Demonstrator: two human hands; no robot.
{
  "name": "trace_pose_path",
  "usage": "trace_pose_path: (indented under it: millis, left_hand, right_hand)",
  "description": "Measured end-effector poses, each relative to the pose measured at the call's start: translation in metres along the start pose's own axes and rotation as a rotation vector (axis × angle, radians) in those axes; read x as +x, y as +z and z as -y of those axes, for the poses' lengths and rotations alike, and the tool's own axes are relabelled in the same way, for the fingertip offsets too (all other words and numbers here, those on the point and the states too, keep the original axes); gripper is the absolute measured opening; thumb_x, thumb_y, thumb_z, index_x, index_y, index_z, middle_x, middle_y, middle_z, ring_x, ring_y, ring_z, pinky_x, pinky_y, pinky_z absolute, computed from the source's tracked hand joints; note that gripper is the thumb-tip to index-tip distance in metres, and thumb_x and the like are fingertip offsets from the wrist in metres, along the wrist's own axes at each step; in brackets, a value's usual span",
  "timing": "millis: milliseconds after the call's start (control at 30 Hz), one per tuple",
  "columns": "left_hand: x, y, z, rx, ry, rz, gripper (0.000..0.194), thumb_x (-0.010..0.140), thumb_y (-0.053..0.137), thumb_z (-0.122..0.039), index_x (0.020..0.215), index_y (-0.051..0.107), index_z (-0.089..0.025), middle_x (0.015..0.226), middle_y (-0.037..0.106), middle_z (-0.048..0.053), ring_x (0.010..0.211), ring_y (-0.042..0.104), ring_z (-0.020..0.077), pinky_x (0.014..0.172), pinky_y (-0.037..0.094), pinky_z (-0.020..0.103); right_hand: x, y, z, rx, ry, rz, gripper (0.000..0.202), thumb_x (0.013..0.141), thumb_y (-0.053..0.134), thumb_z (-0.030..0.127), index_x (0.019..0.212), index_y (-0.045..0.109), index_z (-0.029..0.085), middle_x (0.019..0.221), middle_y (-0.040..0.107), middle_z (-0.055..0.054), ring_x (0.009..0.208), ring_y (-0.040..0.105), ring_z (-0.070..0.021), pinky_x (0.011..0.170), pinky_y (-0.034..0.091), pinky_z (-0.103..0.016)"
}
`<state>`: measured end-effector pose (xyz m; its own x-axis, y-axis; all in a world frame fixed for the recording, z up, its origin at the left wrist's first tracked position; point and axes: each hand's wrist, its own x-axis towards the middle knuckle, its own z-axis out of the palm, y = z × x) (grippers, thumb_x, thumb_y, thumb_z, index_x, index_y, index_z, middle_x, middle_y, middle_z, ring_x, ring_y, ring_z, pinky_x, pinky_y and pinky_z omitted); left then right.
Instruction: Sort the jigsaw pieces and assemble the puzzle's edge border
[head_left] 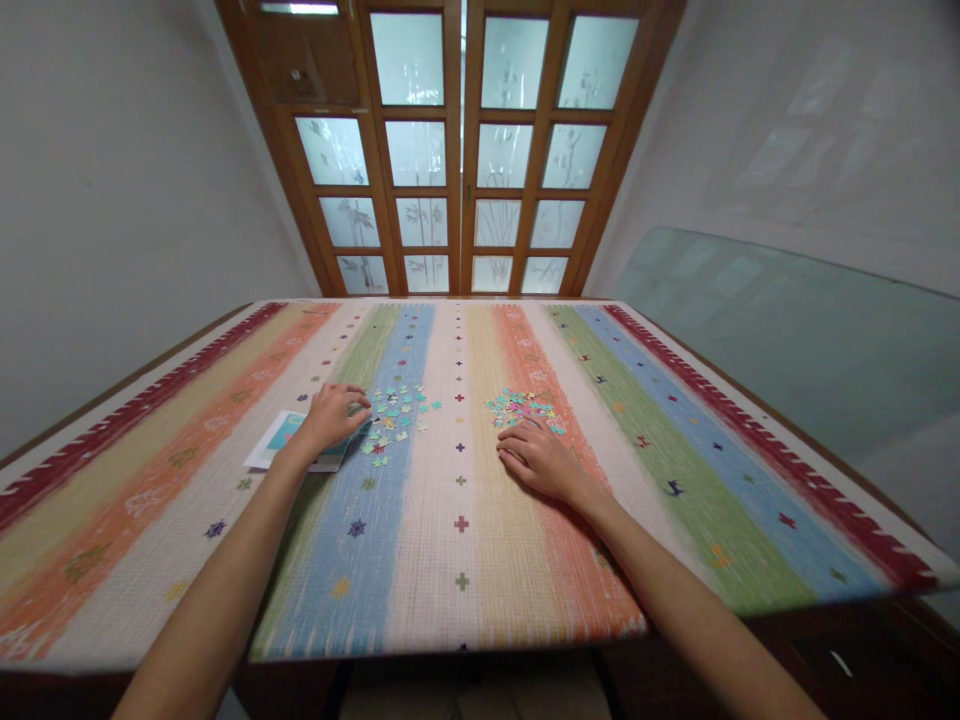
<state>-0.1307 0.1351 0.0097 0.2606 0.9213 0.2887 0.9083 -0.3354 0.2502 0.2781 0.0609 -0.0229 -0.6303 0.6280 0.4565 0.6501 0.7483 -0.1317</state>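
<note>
My left hand (337, 418) hovers over a printed card (281, 432) with a teal picture. Its fingers are curled together toward a loose scatter of jigsaw puzzle pieces (394, 408), mostly light green and teal; whatever the fingertips hold, if anything, is too small to make out. My right hand (538, 456) rests palm down on the cloth, fingers stretched out. It lies at the near edge of a denser heap of puzzle pieces (517, 404) in teal, pink and yellow. Part of the card is hidden under my left hand and forearm.
A striped, patterned tablecloth (461, 500) covers the wide table, whose near edge runs in front of me. Wooden doors with glass panes (461, 150) stand beyond the far edge. A pale glass-like panel (780, 310) leans on the right wall.
</note>
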Motion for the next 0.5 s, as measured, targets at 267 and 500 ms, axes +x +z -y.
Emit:
trace_pose_path:
  millis: [267, 500]
  left_hand:
    - [0.000, 0.015, 0.005, -0.016, 0.046, 0.047, 0.029, 0.082, 0.061, -0.044, 0.085, 0.081, -0.023, 0.117, 0.073, 0.012, 0.113, 0.062, 0.0328, 0.105, 0.044, 0.050]
    - [-0.004, 0.015, 0.004, 0.000, 0.062, 0.019, 0.025, 0.083, 0.062, -0.039, 0.089, 0.083, -0.026, 0.118, 0.073, 0.011, 0.116, 0.060, 0.0328, 0.105, 0.044, 0.050]
  right_hand:
    - [0.001, 0.000, 0.003, -0.014, -0.006, -0.013, 0.024, 0.102, 0.051, 0.020, 0.093, 0.074, 0.020, 0.099, 0.076, -0.008, 0.095, 0.064, -0.0243, 0.100, 0.040, -0.047]
    - [0.001, -0.001, 0.004, -0.021, -0.010, -0.022, 0.023, 0.101, 0.052, 0.019, 0.092, 0.074, 0.019, 0.099, 0.075, -0.008, 0.093, 0.063, -0.0241, 0.097, 0.041, -0.046]
